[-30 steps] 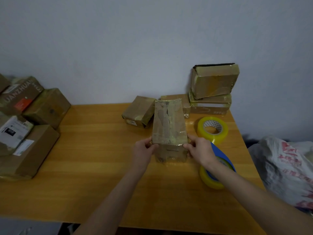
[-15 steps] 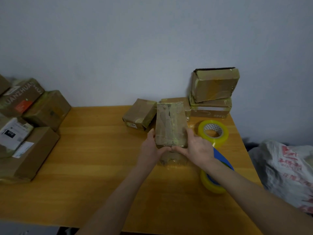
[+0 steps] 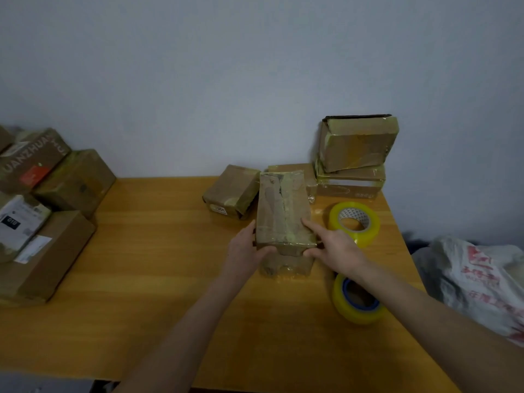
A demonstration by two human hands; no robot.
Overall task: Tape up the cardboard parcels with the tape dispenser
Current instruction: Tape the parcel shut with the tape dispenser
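Note:
A tall taped cardboard parcel (image 3: 283, 214) stands upright in the middle of the wooden table (image 3: 158, 251). My left hand (image 3: 245, 251) grips its left side near the front corner, thumb on the front face. My right hand (image 3: 334, 246) holds its right side, index finger along the top edge and thumb under the front corner. A yellow tape roll on a blue dispenser (image 3: 357, 299) lies on the table just under my right forearm. A second yellow tape roll (image 3: 354, 224) lies flat to the right of the parcel.
Two taped parcels (image 3: 354, 163) are stacked at the back right against the wall, two smaller ones (image 3: 231, 191) behind the held parcel. A pile of boxes (image 3: 39, 211) fills the table's left end. A white plastic bag (image 3: 476, 279) sits off the right edge.
Both hands slid apart from the parcel's front face to its left and right sides. The parcel stays upright in about the same spot.

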